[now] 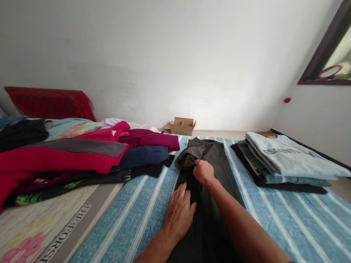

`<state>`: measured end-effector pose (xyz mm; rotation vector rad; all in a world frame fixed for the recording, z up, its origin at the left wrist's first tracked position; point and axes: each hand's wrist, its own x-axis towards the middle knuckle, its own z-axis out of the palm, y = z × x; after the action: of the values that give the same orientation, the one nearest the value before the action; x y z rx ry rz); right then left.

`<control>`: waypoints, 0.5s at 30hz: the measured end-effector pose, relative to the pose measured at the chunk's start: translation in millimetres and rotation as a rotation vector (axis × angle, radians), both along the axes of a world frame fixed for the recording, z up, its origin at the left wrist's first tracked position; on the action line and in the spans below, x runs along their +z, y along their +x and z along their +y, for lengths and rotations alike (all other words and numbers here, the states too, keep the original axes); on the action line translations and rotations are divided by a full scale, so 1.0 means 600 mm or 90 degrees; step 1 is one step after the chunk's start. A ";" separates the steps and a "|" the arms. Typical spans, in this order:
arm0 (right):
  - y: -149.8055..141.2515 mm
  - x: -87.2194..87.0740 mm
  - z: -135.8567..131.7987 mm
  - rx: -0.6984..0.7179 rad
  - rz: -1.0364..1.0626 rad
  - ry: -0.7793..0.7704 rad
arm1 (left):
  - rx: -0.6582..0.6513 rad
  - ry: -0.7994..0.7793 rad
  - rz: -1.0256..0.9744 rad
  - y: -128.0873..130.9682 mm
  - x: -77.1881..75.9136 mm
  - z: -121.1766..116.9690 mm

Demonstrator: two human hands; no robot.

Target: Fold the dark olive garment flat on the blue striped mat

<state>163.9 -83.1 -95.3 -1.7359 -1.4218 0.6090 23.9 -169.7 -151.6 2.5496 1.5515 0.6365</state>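
A long dark grey garment [216, 160] lies lengthwise on the blue striped bed cover, its near end running out of view at the bottom. Part of its far left side is turned over in a loose fold. My right hand [203, 171] is closed on the fabric at this fold, fingers curled in a pinch. Lower down, my left hand [179, 212] rests flat on the garment's left edge with the fingers stretched out. Whether the garment is trousers or a top, I cannot tell.
A heap of unfolded clothes [109, 153], red, maroon, navy and black, lies to the left. On the right stands a stack of folded clothes [290, 157] with a light grey printed top uppermost. An open cardboard box [182, 126] sits beyond the bed [142, 197] by the wall.
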 end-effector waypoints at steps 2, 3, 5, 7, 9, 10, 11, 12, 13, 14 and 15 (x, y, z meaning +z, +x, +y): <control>0.039 0.008 -0.006 -0.012 0.151 0.021 | 0.006 0.012 0.010 0.003 0.005 -0.004; 0.062 0.012 -0.012 -0.021 0.234 0.034 | 0.007 0.014 0.015 0.005 0.007 -0.005; 0.113 0.013 -0.033 -0.050 0.397 0.062 | 0.009 0.022 0.020 0.007 0.011 -0.007; 0.160 0.003 -0.061 -0.104 0.533 0.084 | 0.006 0.032 0.027 0.009 0.014 -0.008; 0.197 -0.018 -0.090 -0.160 0.636 0.080 | 0.000 0.030 0.045 0.010 0.015 -0.007; 0.211 -0.032 -0.103 -0.186 0.675 0.068 | -0.003 0.023 0.058 0.010 0.016 -0.007; 0.221 -0.046 -0.115 -0.211 0.705 0.052 | -0.005 0.014 0.072 0.010 0.017 -0.006; 0.229 -0.060 -0.124 -0.234 0.726 0.036 | -0.006 0.006 0.083 0.010 0.017 -0.005; 0.236 -0.072 -0.130 -0.257 0.739 0.020 | -0.008 0.000 0.090 0.010 0.017 -0.004; 0.242 -0.082 -0.133 -0.280 0.746 0.008 | -0.010 -0.003 0.095 0.009 0.018 -0.004; 0.249 -0.090 -0.134 -0.299 0.749 0.000 | -0.012 -0.005 0.098 0.009 0.018 -0.003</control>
<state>313.0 -163.6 -149.2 -1.2193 -0.1876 1.0842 29.4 -171.6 -140.6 2.6598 1.5682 0.4400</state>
